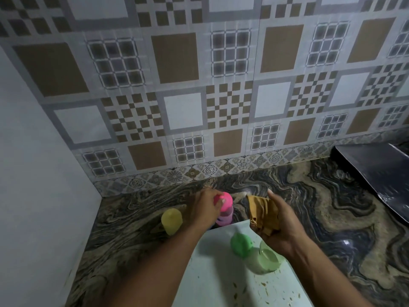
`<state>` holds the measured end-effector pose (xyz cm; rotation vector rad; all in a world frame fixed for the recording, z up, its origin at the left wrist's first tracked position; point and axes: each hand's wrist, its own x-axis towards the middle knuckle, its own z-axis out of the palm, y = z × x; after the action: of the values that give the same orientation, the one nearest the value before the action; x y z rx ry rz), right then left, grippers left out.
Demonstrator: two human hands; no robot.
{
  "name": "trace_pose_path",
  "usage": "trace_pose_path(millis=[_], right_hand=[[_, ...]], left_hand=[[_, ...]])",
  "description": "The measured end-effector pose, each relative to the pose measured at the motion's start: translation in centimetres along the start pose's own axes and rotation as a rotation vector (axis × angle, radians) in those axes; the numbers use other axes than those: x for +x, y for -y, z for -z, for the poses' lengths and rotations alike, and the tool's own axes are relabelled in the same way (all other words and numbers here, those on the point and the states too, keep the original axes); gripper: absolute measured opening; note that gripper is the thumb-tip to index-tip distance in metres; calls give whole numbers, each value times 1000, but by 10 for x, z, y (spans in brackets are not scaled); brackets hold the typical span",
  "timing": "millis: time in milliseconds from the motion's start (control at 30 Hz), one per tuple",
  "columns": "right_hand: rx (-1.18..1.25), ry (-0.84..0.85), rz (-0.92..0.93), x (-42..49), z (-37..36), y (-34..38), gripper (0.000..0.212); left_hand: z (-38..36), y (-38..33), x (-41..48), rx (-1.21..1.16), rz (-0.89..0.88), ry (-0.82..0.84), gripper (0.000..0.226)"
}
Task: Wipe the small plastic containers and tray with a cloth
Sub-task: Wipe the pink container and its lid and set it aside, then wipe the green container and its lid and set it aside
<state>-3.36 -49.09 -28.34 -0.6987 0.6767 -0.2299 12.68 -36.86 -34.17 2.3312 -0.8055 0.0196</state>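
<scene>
Pink container (225, 201): on counter (309, 207), 12 o'clock of tray (212, 280); left hand (204, 209) grip curled round it. Cloth (262, 214): bunched in right hand (285, 227) grip, 3 o'clock of container. Advice: hold steady, wipe all round.

home kitchen | patterned tile backsplash (199, 74); marbled stone counter (321, 207)
</scene>
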Motion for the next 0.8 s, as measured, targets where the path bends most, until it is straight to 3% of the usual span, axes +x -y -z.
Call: trace_pose_path(millis=[200,333,567,800], right_hand=[[-79,-47,10,19,12,0,29],[-91,-75,-4,26,21,-2,36],[-84,-88,-60,37,27,-7,25],[-79,-102,-79,41,25,-14,22]], left_hand=[[-24,10,15,91,-32,174,27],[-29,17,18,99,-20,198,25],[-35,19,25,60,-3,198,20],[-29,13,33,82,38,325,17]])
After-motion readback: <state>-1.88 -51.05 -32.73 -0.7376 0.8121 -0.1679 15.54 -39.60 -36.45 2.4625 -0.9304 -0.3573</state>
